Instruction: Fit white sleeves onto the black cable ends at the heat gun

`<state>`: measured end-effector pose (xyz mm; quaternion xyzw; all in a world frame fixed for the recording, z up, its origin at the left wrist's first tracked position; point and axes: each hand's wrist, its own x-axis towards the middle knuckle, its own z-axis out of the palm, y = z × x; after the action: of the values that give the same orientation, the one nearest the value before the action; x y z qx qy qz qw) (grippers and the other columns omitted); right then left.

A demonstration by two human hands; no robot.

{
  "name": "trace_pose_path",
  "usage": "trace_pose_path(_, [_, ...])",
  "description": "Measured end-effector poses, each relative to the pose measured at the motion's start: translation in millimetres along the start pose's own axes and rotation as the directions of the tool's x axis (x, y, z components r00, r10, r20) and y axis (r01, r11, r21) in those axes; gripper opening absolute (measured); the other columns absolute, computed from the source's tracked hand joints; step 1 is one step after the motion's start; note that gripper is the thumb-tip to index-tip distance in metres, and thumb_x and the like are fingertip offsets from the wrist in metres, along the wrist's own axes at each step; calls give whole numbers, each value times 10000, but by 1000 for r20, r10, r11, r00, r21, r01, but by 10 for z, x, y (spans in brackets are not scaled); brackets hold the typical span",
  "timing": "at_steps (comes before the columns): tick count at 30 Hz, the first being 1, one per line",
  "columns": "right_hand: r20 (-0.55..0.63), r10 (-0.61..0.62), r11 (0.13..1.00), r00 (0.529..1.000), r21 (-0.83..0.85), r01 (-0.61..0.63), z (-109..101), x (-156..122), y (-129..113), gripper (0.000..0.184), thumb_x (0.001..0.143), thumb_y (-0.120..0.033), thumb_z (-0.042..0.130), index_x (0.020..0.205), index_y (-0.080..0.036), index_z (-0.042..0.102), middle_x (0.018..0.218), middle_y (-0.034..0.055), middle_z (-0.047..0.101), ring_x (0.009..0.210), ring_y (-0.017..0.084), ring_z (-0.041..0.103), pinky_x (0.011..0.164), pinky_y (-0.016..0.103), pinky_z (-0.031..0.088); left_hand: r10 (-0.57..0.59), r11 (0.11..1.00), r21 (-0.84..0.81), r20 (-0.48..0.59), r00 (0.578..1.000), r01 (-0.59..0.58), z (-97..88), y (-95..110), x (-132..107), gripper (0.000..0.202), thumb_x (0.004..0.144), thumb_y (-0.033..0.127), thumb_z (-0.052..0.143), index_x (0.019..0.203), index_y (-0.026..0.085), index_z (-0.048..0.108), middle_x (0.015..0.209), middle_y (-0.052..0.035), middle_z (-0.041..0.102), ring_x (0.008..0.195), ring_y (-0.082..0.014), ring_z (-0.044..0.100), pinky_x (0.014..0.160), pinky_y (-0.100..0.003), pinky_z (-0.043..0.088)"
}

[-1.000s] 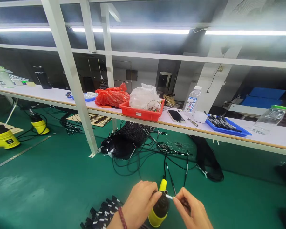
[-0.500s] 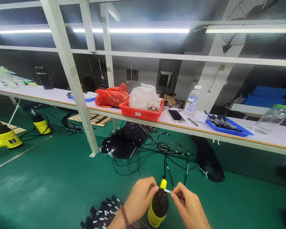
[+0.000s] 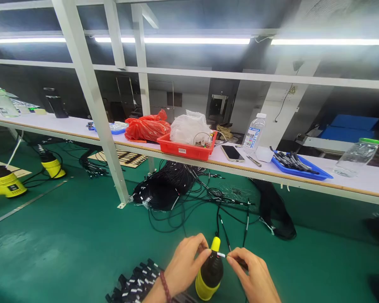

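Observation:
A thin black cable with a white sleeve (image 3: 221, 254) stretches between my two hands. My left hand (image 3: 185, 263) pinches one end between thumb and forefinger, and my right hand (image 3: 254, 271) grips the other side with curled fingers. The sleeve sits over a black and yellow heat gun (image 3: 208, 275) standing on the green surface; whether it touches the gun I cannot tell. Left of my left wrist lies a pile of black cable ends (image 3: 134, 280) with white bands. Part of the cable is hidden by my right fingers.
Beyond my hands, a coil of black cables (image 3: 164, 189) and loose leads lie on the green surface (image 3: 66, 252). A raised white shelf (image 3: 139, 146) holds a red tray (image 3: 183, 148), a phone (image 3: 233, 153), a bottle (image 3: 254, 134) and a blue tray (image 3: 303, 168). Other heat guns (image 3: 11, 185) stand left.
My right hand has shifted slightly, and the white sleeve tilts a little lower beside it. My left hand keeps its pinch. The whole view has moved slightly.

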<state>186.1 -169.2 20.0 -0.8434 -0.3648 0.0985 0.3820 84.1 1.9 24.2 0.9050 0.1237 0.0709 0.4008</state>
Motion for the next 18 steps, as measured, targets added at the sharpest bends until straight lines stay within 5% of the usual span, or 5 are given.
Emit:
trace_pose_path(6, [-26, -8, 1000, 1000, 7, 9, -11, 7, -51, 326, 883, -431, 468, 720, -217, 652, 689, 22, 663, 620, 179, 610, 582, 238, 457, -40, 986, 161, 16, 999, 37, 36, -22, 33, 383, 997, 333, 297, 719, 203, 525, 758, -10, 622, 773, -184, 544, 722, -276, 369])
trace_pose_path(18, [-33, 53, 994, 998, 98, -50, -14, 30, -41, 195, 836, -329, 525, 720, -214, 632, 702, 12, 669, 663, 180, 635, 609, 235, 482, -39, 991, -129, -48, 998, 33, 55, -14, 5, 42, 893, 246, 503, 884, 228, 539, 928, 14, 615, 923, -181, 531, 825, -263, 399])
